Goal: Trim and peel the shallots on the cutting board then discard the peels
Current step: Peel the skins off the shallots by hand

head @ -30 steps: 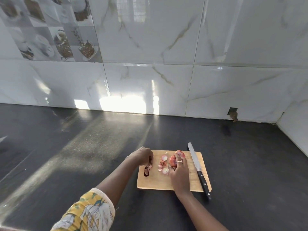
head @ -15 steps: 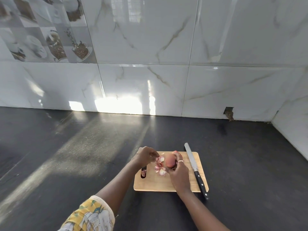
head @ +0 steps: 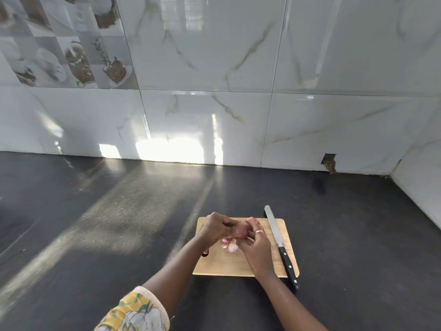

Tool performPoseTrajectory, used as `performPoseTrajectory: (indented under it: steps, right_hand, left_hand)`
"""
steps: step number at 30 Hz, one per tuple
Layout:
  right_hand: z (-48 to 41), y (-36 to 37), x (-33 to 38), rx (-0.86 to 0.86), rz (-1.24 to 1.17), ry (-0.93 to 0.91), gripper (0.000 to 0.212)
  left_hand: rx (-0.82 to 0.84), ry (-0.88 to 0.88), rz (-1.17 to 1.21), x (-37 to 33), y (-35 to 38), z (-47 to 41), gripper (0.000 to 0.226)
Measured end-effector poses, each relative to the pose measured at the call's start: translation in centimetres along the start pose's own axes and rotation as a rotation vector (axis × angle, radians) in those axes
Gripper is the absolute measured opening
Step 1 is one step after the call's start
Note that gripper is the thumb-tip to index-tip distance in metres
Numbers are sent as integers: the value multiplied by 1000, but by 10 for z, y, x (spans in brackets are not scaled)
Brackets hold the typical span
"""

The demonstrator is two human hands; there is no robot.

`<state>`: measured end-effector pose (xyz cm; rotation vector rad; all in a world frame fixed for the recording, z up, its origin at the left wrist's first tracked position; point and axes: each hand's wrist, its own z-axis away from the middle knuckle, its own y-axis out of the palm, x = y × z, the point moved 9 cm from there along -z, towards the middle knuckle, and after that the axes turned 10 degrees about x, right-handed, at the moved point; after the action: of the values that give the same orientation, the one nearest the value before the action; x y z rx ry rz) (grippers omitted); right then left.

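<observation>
Left hand (head: 216, 226) and right hand (head: 259, 249) both pinch a shallot (head: 241, 231) just above the cutting board (head: 229, 263), peels (head: 230, 244) beneath. A knife (head: 278, 240) lies along the board's right edge. Dark counter (head: 119, 223) extends widely leftward.

The wall tiles (head: 214, 56) are gleaming, their glazed, marble-veined ceramic throwing back the sunlight. The desk (head: 119, 223) is showing a dark, finely speckled, stone-like top with a dull sheen where light is falling. The cutting board (head: 229, 263) is looking like pale, smooth, matt wood. The knife (head: 276, 235) is shining as bare metal along the blade, its black riveted handle looking like plastic. The shallot (head: 241, 231) is showing smooth reddish skin, and the peels (head: 230, 246) are looking thin and papery. The sleeve (head: 136, 314) is showing printed cloth.
</observation>
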<state>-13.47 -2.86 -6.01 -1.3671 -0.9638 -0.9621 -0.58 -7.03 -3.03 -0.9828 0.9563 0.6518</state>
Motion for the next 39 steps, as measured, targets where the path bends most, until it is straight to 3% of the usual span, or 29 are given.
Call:
performPoseTrajectory:
  steps: [4,7,17,22,28,39]
  right_hand:
    - [-5,-2,1,-16,-26,15,41]
    - [-8,-4,3,-34,-18,28,44]
    - [-7,-1,15,-33,-136,2,34]
    - [-9,-2,6,-44,-251,65,45]
    - [-9,-8,-9,-133,-499,100,41]
    - [-10,-8,-10,-106,-514,54,43]
  left_hand:
    - [-145,44,8,-1,-8,-1,21]
    - [-209,53,-32,-3,-12,0,13]
    - [-204,210,-474,-23,-3,6,12]
    - [-186,165,-395,-12,-1,-1,22]
    - [-233,90,-366,-2,-9,-5,22]
    - [-222,97,-398,4,-13,-7,20]
